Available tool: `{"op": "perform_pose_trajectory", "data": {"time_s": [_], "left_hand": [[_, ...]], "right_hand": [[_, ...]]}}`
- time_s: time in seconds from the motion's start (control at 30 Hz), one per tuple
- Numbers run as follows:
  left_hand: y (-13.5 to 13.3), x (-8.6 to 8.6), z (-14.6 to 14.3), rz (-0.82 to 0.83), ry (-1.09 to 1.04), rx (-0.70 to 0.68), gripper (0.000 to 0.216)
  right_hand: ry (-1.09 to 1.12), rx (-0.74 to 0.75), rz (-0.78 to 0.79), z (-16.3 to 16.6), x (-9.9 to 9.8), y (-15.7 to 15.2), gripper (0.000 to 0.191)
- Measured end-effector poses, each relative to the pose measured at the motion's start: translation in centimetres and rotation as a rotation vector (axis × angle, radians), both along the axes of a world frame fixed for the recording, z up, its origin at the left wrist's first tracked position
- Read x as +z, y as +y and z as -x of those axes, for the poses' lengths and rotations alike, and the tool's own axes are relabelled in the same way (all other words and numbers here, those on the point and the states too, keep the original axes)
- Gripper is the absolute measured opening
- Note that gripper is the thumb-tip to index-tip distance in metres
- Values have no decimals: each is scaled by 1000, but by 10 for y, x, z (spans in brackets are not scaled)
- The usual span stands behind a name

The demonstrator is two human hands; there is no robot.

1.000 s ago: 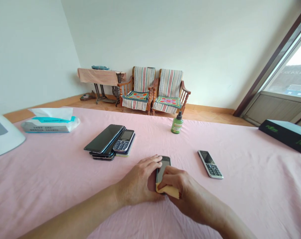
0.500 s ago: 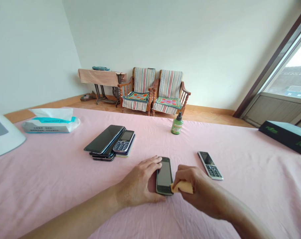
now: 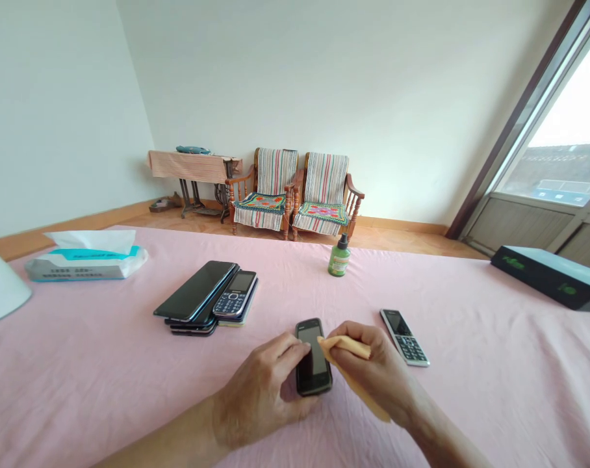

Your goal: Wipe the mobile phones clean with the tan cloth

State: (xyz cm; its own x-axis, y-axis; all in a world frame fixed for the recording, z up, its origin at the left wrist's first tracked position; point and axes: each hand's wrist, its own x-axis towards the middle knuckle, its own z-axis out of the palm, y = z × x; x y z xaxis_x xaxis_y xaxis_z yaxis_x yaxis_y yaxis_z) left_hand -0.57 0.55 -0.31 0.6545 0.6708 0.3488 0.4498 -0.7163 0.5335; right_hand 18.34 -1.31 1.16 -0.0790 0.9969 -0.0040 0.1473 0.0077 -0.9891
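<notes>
On the pink tablecloth [image 3: 129, 370], the black touchscreen phone [image 3: 318, 367] lies face up with a person's two hands about it. Along its left side is the left hand [image 3: 256, 383], thumb and forefinger spread wide: a fingertip is laid over the left edge of the screen, and the thumb stretches just below the phone's bottom end (whether it touches there, I cannot tell). To the phone's right is the right hand [image 3: 380, 370], thumb and fingers pinching a yellow cloth [image 3: 348, 344], whose bunched tip reaches the right edge of the screen; more of the cloth trails down beneath the palm.

Farther right of the touchscreen phone, just past the right hand, lies a silver-edged keypad phone [image 3: 405, 337]. To its left and a little farther back sits a stack of phones [image 3: 197, 292], with a dark keypad phone [image 3: 235, 296] on its right-hand part. Behind it, slightly to the right, a green bottle [image 3: 339, 261] with a black top stands upright. Well apart on its left is a tissue pack [image 3: 85, 263] with a white sheet sticking out; well apart on its right, a black box [image 3: 551, 276]. Far behind it stand two wooden armchairs [image 3: 327, 179] with striped covers.
</notes>
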Motion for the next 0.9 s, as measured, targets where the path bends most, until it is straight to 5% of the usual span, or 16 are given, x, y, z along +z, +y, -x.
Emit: {"op": "perform_pose_trajectory", "data": {"time_s": [0.27, 0.5, 0.6, 0.77, 0.9], "left_hand": [[-5, 0, -1, 45, -112, 59, 12], [0, -6, -5, 75, -75, 177, 14], [-1, -8, -2, 39, -56, 223, 10], [-2, -6, 5, -59, -28, 164, 10], [0, -7, 6, -62, -16, 149, 10]], "right_hand": [[158, 7, -16, 10, 8, -5, 29], [129, 41, -12, 12, 4, -4, 25], [47, -17, -105, 7, -1, 0, 23], [-283, -320, -359, -11, -6, 8, 15], [-408, -290, -408, -18, -10, 13, 10]]}}
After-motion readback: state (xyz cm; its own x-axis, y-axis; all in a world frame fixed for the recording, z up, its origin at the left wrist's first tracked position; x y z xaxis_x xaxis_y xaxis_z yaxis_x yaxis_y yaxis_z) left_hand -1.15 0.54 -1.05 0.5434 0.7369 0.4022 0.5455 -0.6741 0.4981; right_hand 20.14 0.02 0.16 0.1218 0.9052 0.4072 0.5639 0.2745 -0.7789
